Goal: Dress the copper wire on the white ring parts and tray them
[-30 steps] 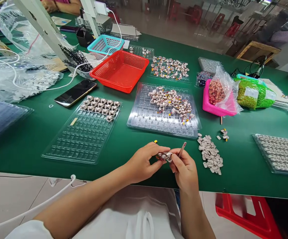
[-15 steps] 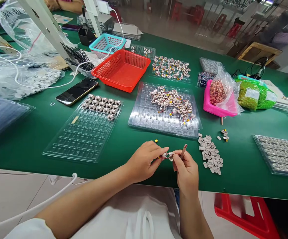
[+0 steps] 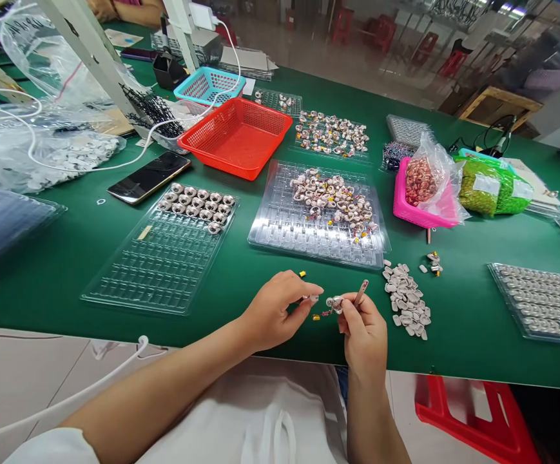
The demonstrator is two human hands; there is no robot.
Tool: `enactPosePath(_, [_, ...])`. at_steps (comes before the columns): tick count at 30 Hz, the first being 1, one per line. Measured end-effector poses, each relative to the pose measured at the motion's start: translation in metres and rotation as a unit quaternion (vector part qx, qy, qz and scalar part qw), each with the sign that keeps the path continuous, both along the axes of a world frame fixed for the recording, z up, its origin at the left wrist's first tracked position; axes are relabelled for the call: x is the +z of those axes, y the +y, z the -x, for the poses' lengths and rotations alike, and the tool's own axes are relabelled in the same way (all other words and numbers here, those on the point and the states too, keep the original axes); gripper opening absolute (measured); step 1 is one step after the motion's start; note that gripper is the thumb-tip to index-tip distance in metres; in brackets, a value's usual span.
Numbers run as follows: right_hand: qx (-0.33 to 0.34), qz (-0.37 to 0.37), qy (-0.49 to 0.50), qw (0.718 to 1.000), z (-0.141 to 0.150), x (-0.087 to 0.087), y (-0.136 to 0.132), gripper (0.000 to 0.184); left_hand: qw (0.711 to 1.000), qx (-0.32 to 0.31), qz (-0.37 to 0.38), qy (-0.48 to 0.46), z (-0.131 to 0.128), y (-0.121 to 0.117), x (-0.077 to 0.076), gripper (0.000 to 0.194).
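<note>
From where I watch, the person's right hand (image 3: 364,328) is closed in a pinch, thumb against forefinger, gripping a small rounded silver-grey shell piece (image 3: 334,303) above the near part of the green table (image 3: 241,283). A thin dark-red lead with a yellow tab (image 3: 315,317) hangs from its left side. I also see a slim pinkish-brown flat stick (image 3: 361,293) jutting up from the same hand. Just to its left, the left hand (image 3: 277,309) has thumb and forefinger slightly parted around a small whitish piece (image 3: 313,298), which seems held there, though it is too small for me to make out well.

Right of the hands I have a loose pile of flat grey oval covers (image 3: 408,299). To the left lies a clear plastic compartment tray (image 3: 139,277), silver shells filling part of its far end. Beyond the hands, a stack of clear plastic trays (image 3: 270,232) bears a heap of pale shells with yellow tabs (image 3: 332,193). Farther off, I see a black-screened phone (image 3: 149,177), a bright pink plastic basket (image 3: 424,216) and a red perforated plastic basket (image 3: 236,148).
</note>
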State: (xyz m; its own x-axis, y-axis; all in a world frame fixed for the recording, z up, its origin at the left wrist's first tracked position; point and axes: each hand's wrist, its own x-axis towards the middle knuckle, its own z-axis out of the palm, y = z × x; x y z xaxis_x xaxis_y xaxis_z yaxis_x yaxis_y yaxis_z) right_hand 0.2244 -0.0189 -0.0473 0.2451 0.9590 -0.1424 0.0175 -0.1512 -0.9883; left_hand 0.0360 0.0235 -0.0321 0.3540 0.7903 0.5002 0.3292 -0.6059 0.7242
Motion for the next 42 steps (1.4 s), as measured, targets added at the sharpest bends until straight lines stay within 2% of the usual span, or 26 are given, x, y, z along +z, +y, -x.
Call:
enactPosePath(6, [0.001,0.007,0.071,0.997,-0.006,0.006,0.002,0.019,0.993,0.036,0.001,0.108,-0.005,0.001,-0.006,0.029])
enactPosePath(9, [0.012,0.020,0.132,0.991,-0.004,0.011,0.001,0.018,0.997,0.026,0.012,0.069,-0.005,-0.004,0.001,0.034])
enactPosePath(11, [0.024,0.024,0.162,0.986,-0.001,0.013,-0.001,0.017,0.999,-0.005,0.050,0.004,-0.003,-0.007,0.010,0.034])
enactPosePath(15, [0.048,-0.011,0.185,0.982,0.009,0.015,-0.009,0.014,0.975,-0.074,0.202,-0.056,0.002,-0.012,0.031,0.028])
enactPosePath(17, [0.053,-0.040,0.162,0.984,0.015,0.015,-0.013,0.012,0.961,-0.077,0.256,-0.069,0.004,-0.014,0.037,0.020])
enactPosePath(19, [0.058,-0.060,0.118,0.989,0.019,0.014,-0.017,0.011,0.954,-0.055,0.282,-0.088,0.006,-0.016,0.040,0.014])
enactPosePath(24, [0.109,-0.076,-0.008,0.991,0.021,0.021,-0.019,0.008,0.939,-0.004,0.322,-0.119,0.012,-0.022,0.037,0.018])
enactPosePath(28, [0.161,-0.073,-0.060,0.982,0.022,0.031,-0.016,0.010,0.925,-0.026,0.352,-0.137,0.018,-0.021,0.034,0.017])
enactPosePath(31, [0.173,-0.082,-0.088,0.978,0.022,0.037,-0.013,0.012,0.908,-0.049,0.391,-0.140,0.023,-0.019,0.033,0.016])
enactPosePath(33, [0.179,-0.082,-0.099,0.975,0.022,0.040,-0.011,0.012,0.908,-0.039,0.396,-0.129,0.025,-0.018,0.033,0.015])
enactPosePath(36, [0.186,-0.058,-0.087,0.977,0.023,0.040,-0.011,0.011,0.924,-0.020,0.365,-0.111,0.025,-0.017,0.034,0.015])
enactPosePath(39, [0.165,-0.014,-0.030,0.986,0.026,0.033,-0.014,0.010,0.936,-0.021,0.337,-0.103,0.023,-0.016,0.034,0.018])
enactPosePath(42, [0.120,0.029,0.044,0.991,0.029,0.021,-0.015,0.013,0.935,-0.024,0.340,-0.101,0.022,-0.016,0.034,0.016])
